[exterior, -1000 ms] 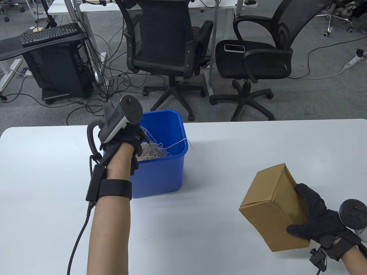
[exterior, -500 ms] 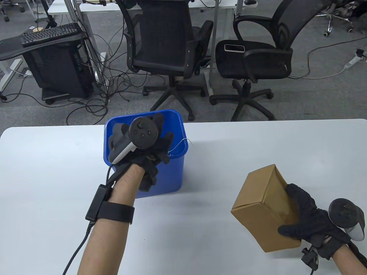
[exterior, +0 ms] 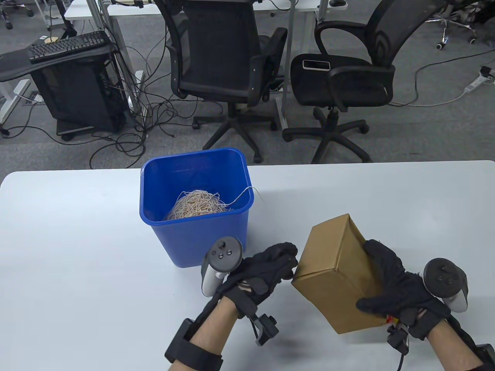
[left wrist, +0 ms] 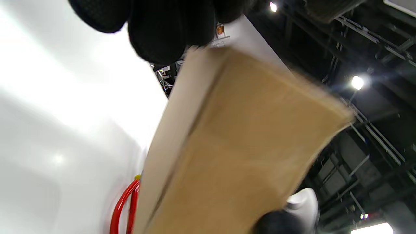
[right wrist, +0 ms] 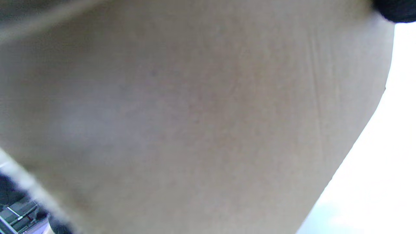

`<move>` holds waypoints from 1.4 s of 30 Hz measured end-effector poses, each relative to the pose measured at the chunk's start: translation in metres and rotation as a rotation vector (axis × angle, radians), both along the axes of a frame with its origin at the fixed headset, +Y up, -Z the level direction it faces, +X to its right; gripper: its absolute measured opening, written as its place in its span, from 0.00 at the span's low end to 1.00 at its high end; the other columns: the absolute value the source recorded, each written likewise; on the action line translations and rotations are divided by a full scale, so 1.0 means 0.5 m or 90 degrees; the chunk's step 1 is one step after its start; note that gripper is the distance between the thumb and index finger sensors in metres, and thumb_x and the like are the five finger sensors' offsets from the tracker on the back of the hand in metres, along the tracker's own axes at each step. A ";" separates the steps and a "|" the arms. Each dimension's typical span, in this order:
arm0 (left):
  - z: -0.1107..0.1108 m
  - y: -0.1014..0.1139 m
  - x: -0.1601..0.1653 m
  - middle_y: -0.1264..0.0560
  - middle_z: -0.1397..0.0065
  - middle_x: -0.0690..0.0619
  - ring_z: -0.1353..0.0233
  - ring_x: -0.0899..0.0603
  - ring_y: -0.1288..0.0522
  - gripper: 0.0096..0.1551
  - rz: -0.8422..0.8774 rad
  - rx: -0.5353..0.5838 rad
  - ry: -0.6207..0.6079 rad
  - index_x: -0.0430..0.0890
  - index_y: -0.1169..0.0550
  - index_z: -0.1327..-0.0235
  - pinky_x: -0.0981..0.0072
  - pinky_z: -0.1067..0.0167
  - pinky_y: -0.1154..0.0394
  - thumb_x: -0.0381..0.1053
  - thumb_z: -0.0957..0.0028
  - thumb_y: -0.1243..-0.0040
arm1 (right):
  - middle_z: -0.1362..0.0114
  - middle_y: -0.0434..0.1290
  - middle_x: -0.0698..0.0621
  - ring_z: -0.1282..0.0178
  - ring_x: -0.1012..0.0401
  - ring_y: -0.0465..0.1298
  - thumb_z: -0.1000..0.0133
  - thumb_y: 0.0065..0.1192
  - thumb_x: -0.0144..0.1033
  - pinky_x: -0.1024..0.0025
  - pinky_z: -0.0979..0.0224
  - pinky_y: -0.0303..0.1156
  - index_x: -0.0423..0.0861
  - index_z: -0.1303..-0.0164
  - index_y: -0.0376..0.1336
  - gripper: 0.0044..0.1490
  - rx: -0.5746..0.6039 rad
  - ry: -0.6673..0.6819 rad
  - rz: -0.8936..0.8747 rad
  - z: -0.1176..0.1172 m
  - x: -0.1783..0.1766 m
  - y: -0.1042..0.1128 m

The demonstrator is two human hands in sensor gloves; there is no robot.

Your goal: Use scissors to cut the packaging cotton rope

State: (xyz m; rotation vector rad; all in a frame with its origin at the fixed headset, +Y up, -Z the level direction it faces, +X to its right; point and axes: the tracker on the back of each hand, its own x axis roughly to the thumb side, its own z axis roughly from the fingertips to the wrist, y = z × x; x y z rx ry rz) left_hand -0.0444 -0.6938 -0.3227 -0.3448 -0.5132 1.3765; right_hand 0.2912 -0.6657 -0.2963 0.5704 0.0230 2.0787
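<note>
Right now the right hand (exterior: 402,290) grips a plain brown cardboard box (exterior: 340,270), fingers wrapped over its far right face and thumb (exterior: 373,304) pressed along its near edge, so the box sits tilted, just off the white table (exterior: 77,251). The left hand (exterior: 263,270) reaches toward the box's left corner with curled fingers; its fingertips (exterior: 288,253) sit right at that corner, though whether they touch or grasp it cannot be told, and it carries nothing else that shows.

From the left wrist view, the box (left wrist: 240,143) fills the frame beneath the black fingertips (left wrist: 162,32), and a red loop (left wrist: 125,203) shows at its lower edge against the table; what it belongs to is unclear. The right wrist view is almost wholly blurred cardboard (right wrist: 195,113).

The cotton rope (exterior: 197,205) lies as a tangled beige heap inside the blue bin (exterior: 201,239), beyond and to the left of both hands, well apart from the box. One loose strand (exterior: 244,193) drapes over the bin's right rim.

No writing, label or brand can be read on the box or the bin.
</note>
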 end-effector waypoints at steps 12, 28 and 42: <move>0.016 -0.174 0.046 0.59 0.24 0.20 0.24 0.12 0.48 0.59 0.409 -0.344 -0.253 0.40 0.68 0.22 0.23 0.34 0.39 0.74 0.36 0.56 | 0.17 0.36 0.21 0.22 0.23 0.37 0.61 0.81 0.70 0.09 0.42 0.52 0.35 0.17 0.43 0.80 0.003 0.071 0.106 -0.030 -0.089 0.020; 0.023 -0.185 0.046 0.69 0.25 0.22 0.23 0.13 0.56 0.57 0.551 -0.319 -0.155 0.43 0.80 0.32 0.26 0.27 0.45 0.70 0.36 0.63 | 0.17 0.50 0.21 0.27 0.24 0.59 0.55 0.73 0.64 0.17 0.39 0.57 0.27 0.18 0.38 0.78 0.418 -0.091 0.569 0.059 -0.288 0.034; 0.033 -0.199 0.046 0.67 0.25 0.22 0.22 0.14 0.52 0.57 0.540 -0.337 -0.140 0.41 0.79 0.31 0.24 0.29 0.49 0.71 0.36 0.65 | 0.18 0.49 0.21 0.28 0.21 0.59 0.58 0.77 0.67 0.13 0.41 0.59 0.27 0.18 0.35 0.84 0.368 -0.046 0.602 0.069 -0.315 0.057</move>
